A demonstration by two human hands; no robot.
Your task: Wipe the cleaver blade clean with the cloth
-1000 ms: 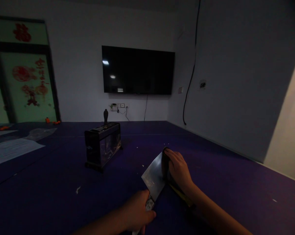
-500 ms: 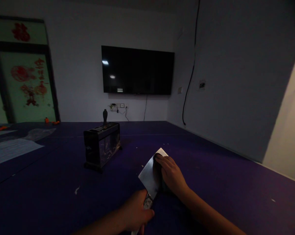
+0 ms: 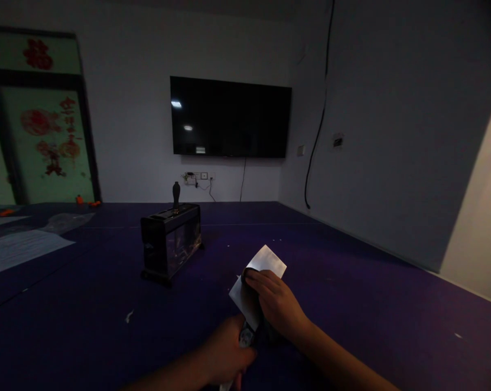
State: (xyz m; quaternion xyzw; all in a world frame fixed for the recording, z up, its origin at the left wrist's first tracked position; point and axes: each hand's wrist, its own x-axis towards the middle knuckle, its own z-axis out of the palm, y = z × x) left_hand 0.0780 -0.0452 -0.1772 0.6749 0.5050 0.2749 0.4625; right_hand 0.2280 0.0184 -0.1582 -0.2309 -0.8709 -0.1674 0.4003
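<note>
A broad steel cleaver [image 3: 265,263] lies flat over the purple tabletop [image 3: 371,293], blade pointing away from me. My left hand [image 3: 225,355] is closed round its handle at the bottom of the view. My right hand [image 3: 276,307] presses a dark cloth [image 3: 251,304] onto the near half of the blade, fingers curled over it. The far tip of the blade shows bare and bright.
A black knife block with clear sides [image 3: 170,241] stands to the left, one dark handle [image 3: 176,195] sticking up. Papers [image 3: 17,247] lie at far left. A wall television [image 3: 230,117], a hanging cable [image 3: 319,125] and small white scraps [image 3: 129,315] are in view.
My right hand has slid the cloth back along the blade towards the handle, uncovering the far tip. The left hand has kept its grip.
</note>
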